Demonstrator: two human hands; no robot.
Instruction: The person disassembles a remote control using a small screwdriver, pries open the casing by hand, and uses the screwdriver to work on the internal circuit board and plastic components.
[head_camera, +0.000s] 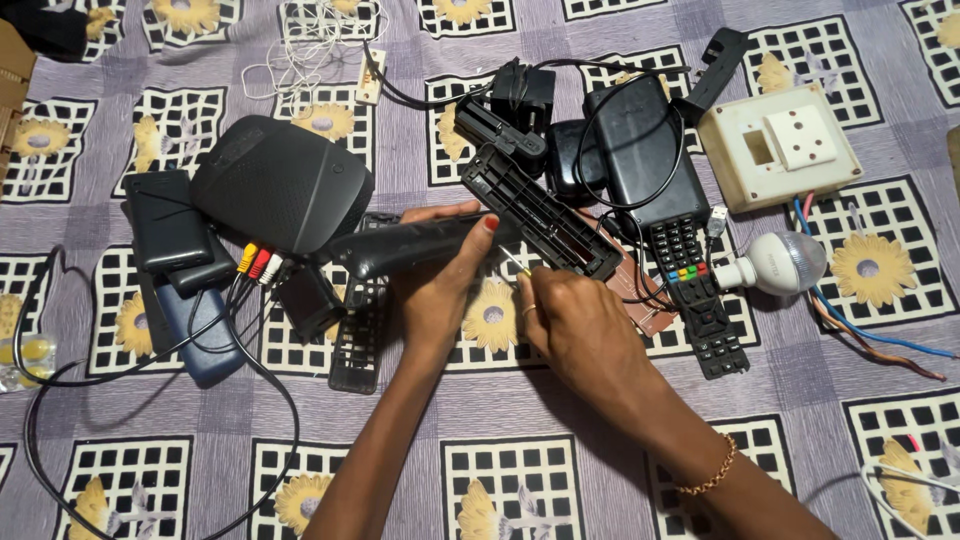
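My left hand (435, 290) grips a long black remote-control shell (400, 247) and holds it level over the patterned sheet. My right hand (575, 325) pinches a thin metal-tipped tool (514, 264) whose tip points at the shell's right end, next to my left thumb. Just behind both hands lies an open ribbed black remote casing (540, 215), set diagonally. A brown circuit board (645, 295) lies to its right, partly under a black cable. A black rubber keypad strip (358, 340) sits under my left wrist.
A rounded black box (280, 185) with yellow, red and white plugs (258, 263) lies at left, beside dark phones (165, 220). To the right are a button remote (695, 290), a white bulb (775, 265) and a cream socket box (780, 145). Adapters and cables crowd the back.
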